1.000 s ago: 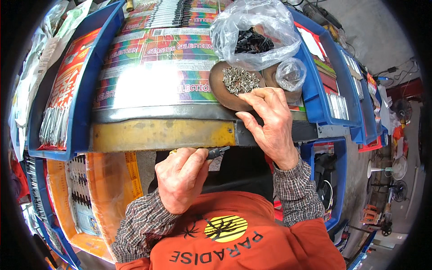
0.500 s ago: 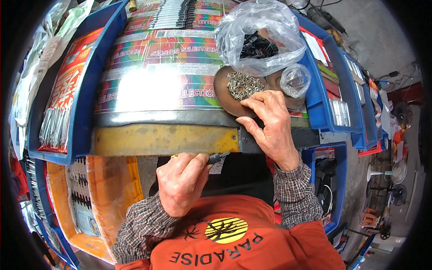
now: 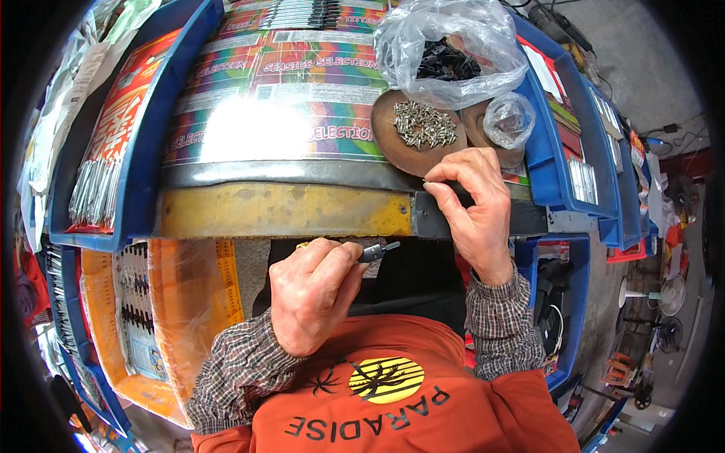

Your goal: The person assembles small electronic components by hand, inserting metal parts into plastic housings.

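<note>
In my left hand (image 3: pixel 313 294), closed thumb and fingers grip a small black piece (image 3: pixel 371 254) with a thin narrow tip; the tip points right, just below the table's front edge. My right hand (image 3: pixel 474 204) is at the near rim of a brown shallow dish (image 3: pixel 387 143). Its thumb and forefinger are pinched together, and anything between them is too small to make out. A heap of small silver metal pins, like rivets or screws (image 3: pixel 423 124), lies in that dish. Behind it, a clear plastic bag (image 3: pixel 393 45) holds many black parts (image 3: pixel 445 64).
A smaller clear bag (image 3: pixel 507 121) sits in a second brown dish right of the first. Blue trays (image 3: pixel 140 204) with metal rods flank the table left and right (image 3: pixel 547 162). A yellow front strip (image 3: pixel 287 211) edges the table. An orange-lined crate (image 3: pixel 189 317) stands below left.
My right thumb and forefinger, apart before, have come together and drawn slightly back from the pins. The black piece in my left hand has turned a little. The whole view has shifted slightly.
</note>
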Demonstrator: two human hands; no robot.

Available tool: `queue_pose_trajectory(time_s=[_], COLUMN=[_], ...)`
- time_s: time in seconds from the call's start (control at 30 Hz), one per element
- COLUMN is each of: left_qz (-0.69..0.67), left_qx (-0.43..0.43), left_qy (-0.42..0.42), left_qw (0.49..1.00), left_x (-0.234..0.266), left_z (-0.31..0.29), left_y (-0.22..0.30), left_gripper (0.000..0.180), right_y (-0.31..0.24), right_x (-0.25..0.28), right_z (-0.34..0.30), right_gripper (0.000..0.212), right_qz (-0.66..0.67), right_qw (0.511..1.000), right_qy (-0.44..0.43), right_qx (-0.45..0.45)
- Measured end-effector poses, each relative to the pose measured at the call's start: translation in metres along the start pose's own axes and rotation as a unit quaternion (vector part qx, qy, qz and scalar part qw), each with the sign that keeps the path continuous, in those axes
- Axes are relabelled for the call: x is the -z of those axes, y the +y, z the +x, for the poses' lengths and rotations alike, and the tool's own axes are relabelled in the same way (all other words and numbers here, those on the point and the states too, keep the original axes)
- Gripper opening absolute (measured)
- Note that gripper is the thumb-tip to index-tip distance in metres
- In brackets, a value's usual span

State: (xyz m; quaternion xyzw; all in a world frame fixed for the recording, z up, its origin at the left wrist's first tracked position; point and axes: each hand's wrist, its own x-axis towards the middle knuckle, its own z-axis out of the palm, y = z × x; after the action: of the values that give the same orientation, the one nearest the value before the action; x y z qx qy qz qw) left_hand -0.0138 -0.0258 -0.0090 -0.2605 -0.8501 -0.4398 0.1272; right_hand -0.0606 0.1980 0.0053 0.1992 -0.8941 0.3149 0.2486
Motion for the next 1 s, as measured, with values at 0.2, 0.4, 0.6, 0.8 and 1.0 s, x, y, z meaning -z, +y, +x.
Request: queue_pose_trajectory(time_s=[0.2,0.4,0.6,0.8,1.0], left_qz=[-0.014,-0.011,-0.011,0.004,0.039], left_qx=[0.014,0.021,0.008,0.010,-0.030], left_qy=[-0.029,-0.049,-0.048,-0.055,-0.020], left_qw=[0.999,0.999,0.999,0.998,0.999], left_x=[0.002,0.001,0.000,0.000,-0.004], left_z=[0.000,-0.001,-0.002,-0.004,-0.005], left_y=[0.003,0.009,0.012,0.015,0.014], left_gripper=[0.020,0.023,0.024,0.024,0.027], right_y=[-0.024,-0.043,-0.049,-0.054,-0.056], right_x=[0.007,0.003,-0.001,0.000,-0.001], right_z=[-0.019,-0.033,-0.042,-0.042,-0.048], right_gripper=[0.013,0.019,0.020,0.031,0.031], right_qz=[0.085,0.122,0.097,0.049,-0.027], right_qw=[0.996,0.992,0.993,0.994,0.987], right_qy=[-0.013,-0.032,-0.026,-0.035,-0.048], right_qx=[-0.002,0.023,0.054,0.091,0.149])
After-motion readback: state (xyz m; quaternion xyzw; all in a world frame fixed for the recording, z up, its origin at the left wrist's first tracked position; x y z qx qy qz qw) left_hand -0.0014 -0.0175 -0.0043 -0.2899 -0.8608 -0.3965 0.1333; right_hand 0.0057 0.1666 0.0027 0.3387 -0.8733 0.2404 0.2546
